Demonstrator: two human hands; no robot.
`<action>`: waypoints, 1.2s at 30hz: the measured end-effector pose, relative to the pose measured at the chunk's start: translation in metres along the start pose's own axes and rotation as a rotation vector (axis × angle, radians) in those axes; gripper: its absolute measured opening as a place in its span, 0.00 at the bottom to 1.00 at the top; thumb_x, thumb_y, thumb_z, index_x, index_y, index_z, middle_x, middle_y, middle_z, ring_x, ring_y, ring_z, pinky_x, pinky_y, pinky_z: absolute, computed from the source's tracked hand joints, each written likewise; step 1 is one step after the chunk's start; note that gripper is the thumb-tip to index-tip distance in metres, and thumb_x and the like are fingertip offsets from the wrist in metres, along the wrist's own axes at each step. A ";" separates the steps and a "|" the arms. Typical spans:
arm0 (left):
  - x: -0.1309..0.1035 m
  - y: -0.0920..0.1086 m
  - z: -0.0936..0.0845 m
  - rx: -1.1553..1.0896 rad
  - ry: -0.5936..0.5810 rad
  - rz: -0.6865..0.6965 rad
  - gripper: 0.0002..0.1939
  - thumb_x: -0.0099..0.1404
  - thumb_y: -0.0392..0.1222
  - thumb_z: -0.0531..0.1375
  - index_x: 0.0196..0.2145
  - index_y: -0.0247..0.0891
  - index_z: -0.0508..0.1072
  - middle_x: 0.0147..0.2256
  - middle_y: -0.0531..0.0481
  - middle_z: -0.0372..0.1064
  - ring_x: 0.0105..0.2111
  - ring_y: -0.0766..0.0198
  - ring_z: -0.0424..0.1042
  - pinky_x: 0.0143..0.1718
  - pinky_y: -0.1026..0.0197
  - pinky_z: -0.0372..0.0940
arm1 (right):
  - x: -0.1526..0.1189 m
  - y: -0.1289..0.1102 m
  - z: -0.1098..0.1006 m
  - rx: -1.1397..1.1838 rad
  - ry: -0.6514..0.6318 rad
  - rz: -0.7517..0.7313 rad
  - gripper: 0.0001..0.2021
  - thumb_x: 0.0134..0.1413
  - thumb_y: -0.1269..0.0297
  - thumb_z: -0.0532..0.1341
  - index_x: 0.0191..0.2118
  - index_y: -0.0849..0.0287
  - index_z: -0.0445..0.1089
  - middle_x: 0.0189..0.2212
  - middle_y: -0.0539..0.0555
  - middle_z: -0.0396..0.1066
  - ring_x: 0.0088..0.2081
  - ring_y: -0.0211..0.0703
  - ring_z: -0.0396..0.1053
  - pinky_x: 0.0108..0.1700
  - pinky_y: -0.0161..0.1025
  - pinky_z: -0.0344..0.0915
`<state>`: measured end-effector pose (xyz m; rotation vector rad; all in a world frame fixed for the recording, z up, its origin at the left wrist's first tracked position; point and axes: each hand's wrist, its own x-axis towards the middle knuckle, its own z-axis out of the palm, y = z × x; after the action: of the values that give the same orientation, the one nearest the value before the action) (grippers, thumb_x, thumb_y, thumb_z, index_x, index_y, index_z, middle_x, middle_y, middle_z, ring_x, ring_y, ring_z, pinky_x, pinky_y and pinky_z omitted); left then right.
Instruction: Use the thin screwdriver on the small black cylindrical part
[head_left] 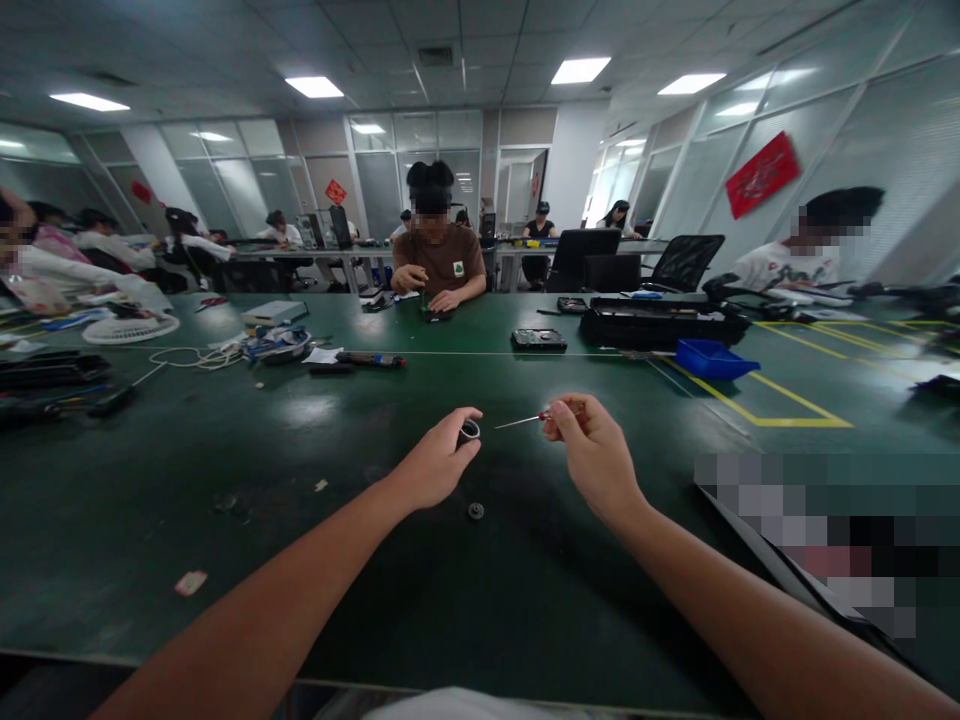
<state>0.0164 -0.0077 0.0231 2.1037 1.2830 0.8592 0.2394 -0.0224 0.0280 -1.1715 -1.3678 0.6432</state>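
Just left of centre, my left hand (442,460) is wrapped round a small dark cylindrical part (468,432) with a pale ring at its open end. My right hand (592,450) grips a screwdriver (523,422) by its red handle. The thin metal shaft points left toward the cylinder, and its tip is apart from it. A small round dark gear-like piece (475,511) lies on the green table below my left hand. Most of the screwdriver's handle is hidden in my fingers.
On the green table (360,600) lie paper scraps, a black tool (371,360), a metal-cased device (538,340), a blue tray (712,358) and a long black housing (664,322). Cables and a white fan grille (131,328) are at left. A person (439,250) sits opposite.
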 end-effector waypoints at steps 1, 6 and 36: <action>-0.001 0.002 -0.002 0.007 -0.036 -0.011 0.19 0.67 0.44 0.54 0.55 0.42 0.66 0.47 0.46 0.71 0.45 0.57 0.70 0.46 0.56 0.64 | -0.001 -0.002 0.000 -0.007 -0.004 -0.008 0.14 0.62 0.51 0.57 0.41 0.57 0.68 0.30 0.52 0.71 0.33 0.43 0.70 0.39 0.44 0.68; -0.002 0.004 -0.011 0.139 -0.190 0.008 0.14 0.64 0.52 0.58 0.41 0.41 0.74 0.33 0.49 0.72 0.31 0.60 0.70 0.31 0.60 0.60 | -0.004 -0.009 0.001 -0.056 -0.030 -0.029 0.12 0.62 0.53 0.57 0.39 0.57 0.68 0.29 0.53 0.72 0.32 0.43 0.70 0.38 0.43 0.67; 0.020 -0.037 -0.031 -0.016 -0.136 -0.002 0.16 0.61 0.46 0.58 0.46 0.42 0.76 0.40 0.49 0.73 0.36 0.61 0.70 0.39 0.60 0.62 | -0.008 -0.017 -0.001 -0.092 -0.089 -0.041 0.12 0.62 0.54 0.56 0.37 0.57 0.68 0.29 0.53 0.73 0.31 0.44 0.71 0.37 0.42 0.68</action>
<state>-0.0209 0.0290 0.0221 2.1093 1.2038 0.7101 0.2344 -0.0354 0.0400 -1.1967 -1.5064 0.6150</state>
